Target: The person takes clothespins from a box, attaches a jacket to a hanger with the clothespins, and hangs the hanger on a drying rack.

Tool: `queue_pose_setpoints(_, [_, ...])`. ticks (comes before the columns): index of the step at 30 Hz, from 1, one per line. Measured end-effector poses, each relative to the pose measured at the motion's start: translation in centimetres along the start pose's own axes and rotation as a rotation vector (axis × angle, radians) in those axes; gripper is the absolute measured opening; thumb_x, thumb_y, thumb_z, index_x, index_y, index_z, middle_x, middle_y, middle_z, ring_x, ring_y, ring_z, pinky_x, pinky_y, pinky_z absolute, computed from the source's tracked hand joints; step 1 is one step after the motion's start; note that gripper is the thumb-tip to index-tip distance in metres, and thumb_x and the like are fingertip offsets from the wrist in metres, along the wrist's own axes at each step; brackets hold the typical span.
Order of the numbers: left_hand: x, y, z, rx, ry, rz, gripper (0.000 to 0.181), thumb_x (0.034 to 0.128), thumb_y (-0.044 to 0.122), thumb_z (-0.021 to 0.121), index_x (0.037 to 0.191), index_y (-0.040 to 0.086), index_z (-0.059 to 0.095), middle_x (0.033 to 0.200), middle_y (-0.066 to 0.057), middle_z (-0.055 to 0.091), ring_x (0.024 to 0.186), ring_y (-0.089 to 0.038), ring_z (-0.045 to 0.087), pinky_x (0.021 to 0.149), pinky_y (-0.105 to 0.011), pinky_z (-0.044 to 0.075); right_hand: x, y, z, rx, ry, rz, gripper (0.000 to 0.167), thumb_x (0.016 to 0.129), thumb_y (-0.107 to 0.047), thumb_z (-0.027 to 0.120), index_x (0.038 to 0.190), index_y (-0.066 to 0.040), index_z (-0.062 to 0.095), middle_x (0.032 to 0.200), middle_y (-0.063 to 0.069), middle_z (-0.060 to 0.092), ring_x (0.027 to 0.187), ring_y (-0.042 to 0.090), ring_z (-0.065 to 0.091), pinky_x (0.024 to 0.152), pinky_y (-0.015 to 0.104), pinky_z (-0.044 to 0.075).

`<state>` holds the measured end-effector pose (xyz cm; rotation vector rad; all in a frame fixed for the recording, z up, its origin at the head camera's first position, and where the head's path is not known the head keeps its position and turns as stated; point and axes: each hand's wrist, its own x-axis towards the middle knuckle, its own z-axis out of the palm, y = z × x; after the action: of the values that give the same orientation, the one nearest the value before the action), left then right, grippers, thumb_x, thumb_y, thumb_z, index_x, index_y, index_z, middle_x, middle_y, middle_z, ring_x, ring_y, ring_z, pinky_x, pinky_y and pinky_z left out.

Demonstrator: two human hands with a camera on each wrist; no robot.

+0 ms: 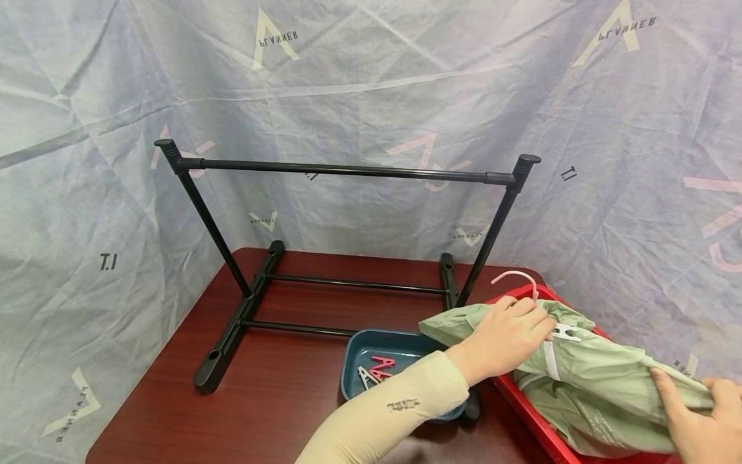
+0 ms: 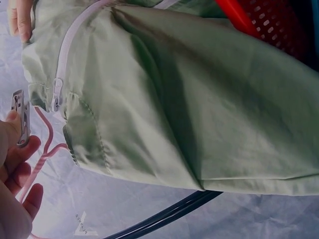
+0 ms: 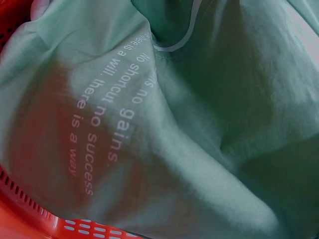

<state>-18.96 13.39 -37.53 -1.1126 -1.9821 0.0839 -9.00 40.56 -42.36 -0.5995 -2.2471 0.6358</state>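
A light green zip-up garment (image 1: 608, 374) hangs on a pink hanger (image 1: 516, 276), whose hook sticks up at the collar. My left hand (image 1: 504, 332) is at the collar end and pinches a whitish clothespin (image 2: 20, 119) between thumb and finger, just beside the cloth. The head view shows the same clothespin (image 1: 567, 332) past the fingertips. Farther right, my right hand (image 1: 698, 406) grips the garment's edge between thumb and fingers. White printed lettering (image 3: 99, 119) runs over the cloth in the right wrist view. The zipper pull (image 2: 57, 94) is near the collar.
Under the garment stands a red perforated basket (image 1: 524, 409). A blue tray (image 1: 350, 367) with red and white clothespins (image 1: 381, 366) lies partly behind the left forearm. A black rack (image 1: 348, 169) stands on the dark red table (image 1: 278, 399), before a grey printed cloth backdrop (image 1: 359, 64).
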Motion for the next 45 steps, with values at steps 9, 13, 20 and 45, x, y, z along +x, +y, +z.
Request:
queue_pose_setpoints(9, [0.2, 0.2, 0.0, 0.042, 0.034, 0.013, 0.025, 0.1060, 0.029, 0.044, 0.105, 0.029, 0.069, 0.105, 0.019, 0.063, 0.105, -0.004, 0.053, 0.083, -0.023, 0.038, -0.2, -0.3, 0.1, 0.042, -0.006, 0.060, 0.044, 0.091, -0.029, 0.071, 0.095, 0.012, 0.055, 0.086, 0.022, 0.048, 0.067, 0.001, 0.030, 0.057, 0.025, 0.024])
queue_pose_setpoints(13, [0.4, 0.1, 0.0, 0.062, 0.048, 0.039, 0.032, 0.1064, 0.019, 0.040, 0.107, 0.029, 0.070, 0.105, 0.018, 0.064, 0.103, -0.004, 0.053, 0.082, -0.023, 0.038, -0.1, -0.3, 0.3, 0.049, -0.023, 0.099, 0.046, 0.091, -0.029, 0.070, 0.100, 0.013, 0.055, 0.092, 0.024, 0.044, 0.075, 0.027, 0.036, 0.059, 0.029, 0.025])
queue_pose_setpoints(20, [0.7, 0.0, -0.3, 0.057, 0.019, 0.076, 0.040, 0.1053, 0.009, 0.036, 0.110, 0.028, 0.071, 0.108, 0.016, 0.064, 0.104, -0.006, 0.053, 0.086, -0.024, 0.037, -0.2, -0.3, 0.2, 0.021, -0.047, 0.123, 0.051, 0.091, -0.032, 0.069, 0.107, 0.014, 0.054, 0.101, 0.028, 0.043, 0.077, 0.038, 0.036, 0.059, 0.030, 0.025])
queue_pose_setpoints(45, [1.5, 0.3, -0.5, 0.039, 0.004, 0.108, 0.042, 0.1022, 0.011, 0.032, 0.115, 0.024, 0.070, 0.107, 0.012, 0.059, 0.100, -0.009, 0.049, 0.085, -0.024, 0.037, -0.5, -0.6, 0.7, 0.061, 0.077, -0.028, 0.052, 0.089, -0.030, 0.073, 0.106, 0.016, 0.056, 0.098, 0.029, 0.042, 0.080, 0.032, 0.035, 0.062, 0.028, 0.024])
